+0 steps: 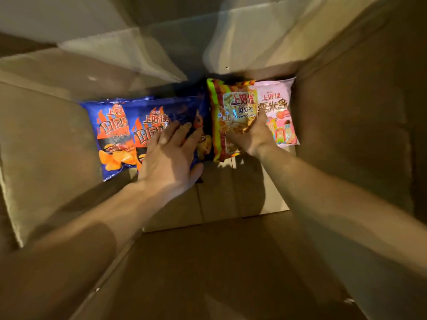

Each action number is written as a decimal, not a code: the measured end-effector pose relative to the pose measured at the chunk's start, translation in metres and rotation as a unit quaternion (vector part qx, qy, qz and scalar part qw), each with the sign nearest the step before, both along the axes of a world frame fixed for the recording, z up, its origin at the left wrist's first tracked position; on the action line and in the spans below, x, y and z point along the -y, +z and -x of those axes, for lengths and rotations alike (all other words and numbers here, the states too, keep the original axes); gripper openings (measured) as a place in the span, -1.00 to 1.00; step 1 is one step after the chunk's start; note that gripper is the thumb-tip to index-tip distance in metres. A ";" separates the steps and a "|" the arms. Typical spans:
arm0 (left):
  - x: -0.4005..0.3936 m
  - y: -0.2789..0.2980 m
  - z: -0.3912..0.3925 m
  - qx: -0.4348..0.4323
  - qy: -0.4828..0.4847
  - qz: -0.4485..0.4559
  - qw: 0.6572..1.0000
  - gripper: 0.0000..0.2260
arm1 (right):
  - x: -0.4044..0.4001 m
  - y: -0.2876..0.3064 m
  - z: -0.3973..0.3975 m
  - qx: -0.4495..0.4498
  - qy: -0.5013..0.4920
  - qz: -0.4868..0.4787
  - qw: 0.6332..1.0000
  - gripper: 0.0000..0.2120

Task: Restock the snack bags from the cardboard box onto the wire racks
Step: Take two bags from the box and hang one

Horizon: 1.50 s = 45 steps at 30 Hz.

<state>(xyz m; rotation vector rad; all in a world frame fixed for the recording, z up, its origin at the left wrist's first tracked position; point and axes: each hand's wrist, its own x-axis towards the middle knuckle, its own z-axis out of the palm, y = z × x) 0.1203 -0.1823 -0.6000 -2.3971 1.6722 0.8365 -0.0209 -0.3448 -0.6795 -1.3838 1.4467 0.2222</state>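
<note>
I look straight down into a deep cardboard box point(360, 139). On its floor lie two blue chip bags: one at the left point(108, 132) and one overlapping it toward the middle point(157, 121). My left hand point(171, 155) lies spread flat on the middle blue bag, fingers apart. To the right, a red-and-green prawn cracker bag point(231, 112) stands tilted against a pink snack bag point(279, 107). My right hand point(254, 135) has its fingers wrapped around the lower right edge of the prawn cracker bag.
The box walls rise steeply on all sides and its open flaps point(129, 56) stick up at the top. Bare cardboard floor point(231, 192) shows in front of the bags. No wire rack is in view.
</note>
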 end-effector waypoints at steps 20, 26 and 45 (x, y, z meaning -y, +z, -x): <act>0.071 -0.010 0.017 -0.207 0.447 0.115 0.862 -0.49 | 0.053 0.002 0.040 -0.088 0.041 0.128 0.987 -0.34; 0.077 -0.025 0.019 -0.223 0.441 0.140 0.858 -0.48 | 0.079 -0.040 0.026 -0.147 -0.063 0.022 0.987 -0.25; -0.074 0.318 -0.002 -0.282 0.564 0.094 0.770 -0.55 | -0.072 0.375 0.068 -0.081 0.015 0.080 0.993 -0.15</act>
